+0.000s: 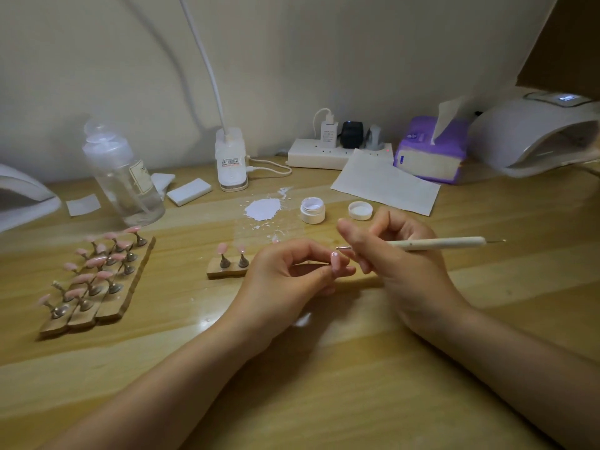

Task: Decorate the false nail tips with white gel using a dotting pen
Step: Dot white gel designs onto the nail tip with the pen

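Pinching the pink nail tip [335, 260] in my left hand [285, 274], I grip the dotting pen [435, 243] in my right hand [396, 254], its point just beside the tip. I judge small, light touches best. The open gel jar [312, 210] sits near, behind my hands.

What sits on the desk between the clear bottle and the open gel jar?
In the head view, a white gel smear with small splatters lies on the desk between the bottle and the jar.
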A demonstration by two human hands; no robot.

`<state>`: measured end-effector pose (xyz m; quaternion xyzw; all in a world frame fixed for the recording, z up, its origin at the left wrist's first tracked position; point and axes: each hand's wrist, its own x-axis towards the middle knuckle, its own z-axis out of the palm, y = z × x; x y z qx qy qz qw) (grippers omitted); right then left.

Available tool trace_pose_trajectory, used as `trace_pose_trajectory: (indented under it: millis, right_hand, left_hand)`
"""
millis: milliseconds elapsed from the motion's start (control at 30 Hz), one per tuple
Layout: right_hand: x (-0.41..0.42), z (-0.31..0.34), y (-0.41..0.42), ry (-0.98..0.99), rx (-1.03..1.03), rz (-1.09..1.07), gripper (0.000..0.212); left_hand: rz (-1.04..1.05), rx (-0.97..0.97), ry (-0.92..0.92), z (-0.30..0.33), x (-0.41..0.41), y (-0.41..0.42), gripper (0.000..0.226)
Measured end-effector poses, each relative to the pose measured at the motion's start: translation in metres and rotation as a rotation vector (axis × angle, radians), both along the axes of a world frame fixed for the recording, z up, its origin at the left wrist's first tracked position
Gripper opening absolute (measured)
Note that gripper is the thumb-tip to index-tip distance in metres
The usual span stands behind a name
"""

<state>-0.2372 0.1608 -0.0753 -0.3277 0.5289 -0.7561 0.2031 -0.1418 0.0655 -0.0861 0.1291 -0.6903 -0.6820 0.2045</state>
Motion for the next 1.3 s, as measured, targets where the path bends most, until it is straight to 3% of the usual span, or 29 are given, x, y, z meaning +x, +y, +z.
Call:
trace_pose_trajectory:
  millis: [233,333,400,633,933,1300]
  right_hand:
    - [-0.011,-0.013,-0.004,0.002,-0.010,-0.015,0.045]
    - [-0.008,-0.012,-0.003,0.047,-0.025,0.016,0.034]
    - [-0.008,-0.011,-0.003,0.058,-0.031,0.026,0.027]
    - [-0.009,-0.012,-0.004,0.045,-0.028,0.007,0.026]
    - [-0.010,-0.014,-0.003,0.054,-0.042,0.035,0.029]
    - [-0.009,-0.013,-0.004,0.069,-0.006,-0.004,0.024]
  left_hand:
    - [0.005,0.001,-0.007,0.000,0.000,0.000,0.007]
    - [0.012,0.000,-0.010,0.000,0.000,0.000,0.002]
    - [0.020,-0.018,-0.009,0.000,-0.001,0.000,0.012]
    - [0.020,-0.036,-0.001,0.000,-0.001,0.001,0.017]
    - [0.010,-0.063,-0.011,0.000,-0.001,0.001,0.007]
    - [0.014,-0.075,0.008,0.000,-0.001,0.001,0.015]
